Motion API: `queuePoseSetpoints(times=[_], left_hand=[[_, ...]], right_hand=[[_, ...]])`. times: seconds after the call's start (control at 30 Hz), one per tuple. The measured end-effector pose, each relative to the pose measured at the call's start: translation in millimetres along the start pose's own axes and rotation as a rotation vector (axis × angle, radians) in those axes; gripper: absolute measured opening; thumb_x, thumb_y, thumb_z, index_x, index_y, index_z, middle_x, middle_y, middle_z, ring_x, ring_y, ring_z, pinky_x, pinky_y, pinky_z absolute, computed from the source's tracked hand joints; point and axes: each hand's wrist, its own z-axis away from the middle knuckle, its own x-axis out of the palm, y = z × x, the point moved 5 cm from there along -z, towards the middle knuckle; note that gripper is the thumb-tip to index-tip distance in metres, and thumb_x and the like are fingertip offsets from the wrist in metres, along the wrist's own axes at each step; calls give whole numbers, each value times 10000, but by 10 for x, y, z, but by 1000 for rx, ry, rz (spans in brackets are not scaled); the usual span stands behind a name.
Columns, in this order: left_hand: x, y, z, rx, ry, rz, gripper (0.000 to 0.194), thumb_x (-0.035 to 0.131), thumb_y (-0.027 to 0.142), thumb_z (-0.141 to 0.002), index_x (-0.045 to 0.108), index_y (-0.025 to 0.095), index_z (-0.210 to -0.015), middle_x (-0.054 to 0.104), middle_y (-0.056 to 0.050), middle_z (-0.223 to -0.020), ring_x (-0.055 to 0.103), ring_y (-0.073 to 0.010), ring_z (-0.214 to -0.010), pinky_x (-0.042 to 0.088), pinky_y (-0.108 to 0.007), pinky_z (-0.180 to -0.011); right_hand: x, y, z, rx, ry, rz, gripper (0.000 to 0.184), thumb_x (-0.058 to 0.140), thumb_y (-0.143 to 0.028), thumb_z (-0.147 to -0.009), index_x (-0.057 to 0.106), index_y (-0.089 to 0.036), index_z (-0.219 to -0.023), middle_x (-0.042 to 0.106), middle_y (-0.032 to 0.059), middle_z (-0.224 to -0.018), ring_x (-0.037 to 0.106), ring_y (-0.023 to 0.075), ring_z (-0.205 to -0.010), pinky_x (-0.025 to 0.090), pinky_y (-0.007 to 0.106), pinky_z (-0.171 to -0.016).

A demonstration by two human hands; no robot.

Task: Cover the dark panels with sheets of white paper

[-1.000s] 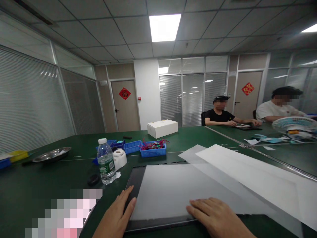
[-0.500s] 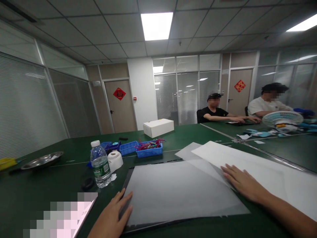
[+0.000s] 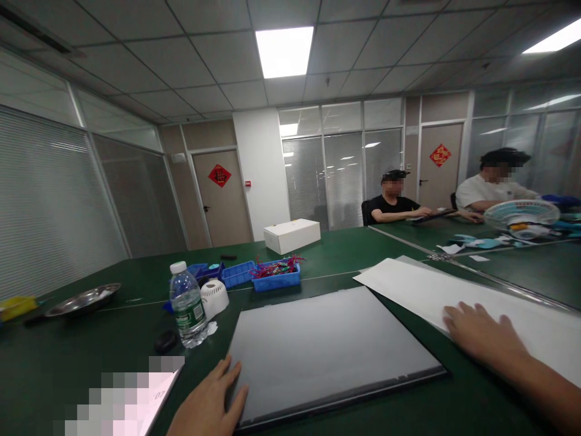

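Observation:
A flat grey panel (image 3: 331, 348) with a dark rim lies on the green table before me. My left hand (image 3: 211, 393) rests at the panel's left edge, thumb and fingers apart, thumb over its surface. To the right, a large white sheet (image 3: 408, 290) lies on the table beside the panel. My right hand (image 3: 485, 336) is on this sheet, palm down with fingers stretched and slightly bent; it is a little blurred. A greyish sheet edge (image 3: 411, 261) shows behind the white one; the rest of it is hidden.
Left of the panel stand a water bottle (image 3: 188, 312), a white vented part (image 3: 214, 298) and a black round piece (image 3: 166, 342). Beyond are a blue tray (image 3: 276, 281) of coloured wires, a white box (image 3: 293, 236) and a metal dish (image 3: 84, 301). Two people sit across, near a fan (image 3: 521, 215).
My right hand has moved right, and the translucent sheet that overlapped the panel is off it, by the white sheet. My left hand has stayed at the panel's left edge.

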Motion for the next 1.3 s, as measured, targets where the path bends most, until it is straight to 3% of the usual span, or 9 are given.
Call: queuePoseSetpoints(times=[0.1,0.2,0.3,0.37,0.47,0.67,0.87,1.3], left_hand=[[28,-24,-11,5,-2,18,613,402,520,-915,549,210,-1423,408,-64,-1581,451,-288,-1422,348,-482,-1184],[47,-36,-22,22,18,28,593,418,523,-910,567,241,-1410,423,-46,-1575,442,-290,-1428,351,-485,-1182],[56,-35,-26,22,30,16,591,430,511,-904,569,237,-1409,432,-41,-1571,431,-282,-1435,338,-470,-1193],[51,-31,-27,9,29,14,594,428,517,-904,577,229,-1402,445,-44,-1564,433,-286,-1433,338,-470,-1193],[29,-32,-33,-24,31,9,611,415,518,-908,583,192,-1396,453,-72,-1559,442,-300,-1426,353,-479,-1183],[47,-123,-84,-78,41,-80,675,400,494,-911,524,80,-1430,417,-156,-1568,372,-321,-1460,297,-487,-1210],[96,-136,-91,-76,21,-104,724,367,524,-920,474,53,-1459,380,-166,-1585,302,-333,-1485,266,-497,-1221],[-2,0,1,-37,23,-3,636,369,533,-924,566,175,-1411,458,-58,-1556,375,-294,-1465,342,-491,-1191]], right_hand=[[-230,-345,60,-132,46,-27,505,323,-329,-958,696,-105,-1213,588,221,-1352,521,394,-1280,367,597,-1060],[-325,-818,169,-251,25,-81,478,336,-391,-971,715,-196,-1185,695,116,-1192,646,282,-1081,478,491,-981],[-318,-1167,309,-300,-11,-124,493,344,-461,-969,738,-220,-1142,728,101,-1068,676,262,-962,526,470,-899],[-307,-1272,388,-301,-23,-145,514,353,-485,-964,724,-203,-1180,727,118,-1046,677,274,-944,536,485,-874],[-314,-1296,453,-305,-41,-182,544,324,-500,-980,674,-204,-1274,717,120,-1088,671,267,-972,530,497,-902],[-347,-1283,449,-428,-124,-272,522,301,-518,-1002,628,-279,-1331,674,54,-1246,632,209,-1113,512,414,-981],[-337,-1305,442,-490,-155,-305,506,369,-552,-976,677,-270,-1262,652,61,-1297,583,247,-1218,432,479,-1086],[-238,-1181,346,-404,-123,-309,509,473,-615,-916,722,-258,-1179,688,79,-1228,618,276,-1162,478,472,-1023]])
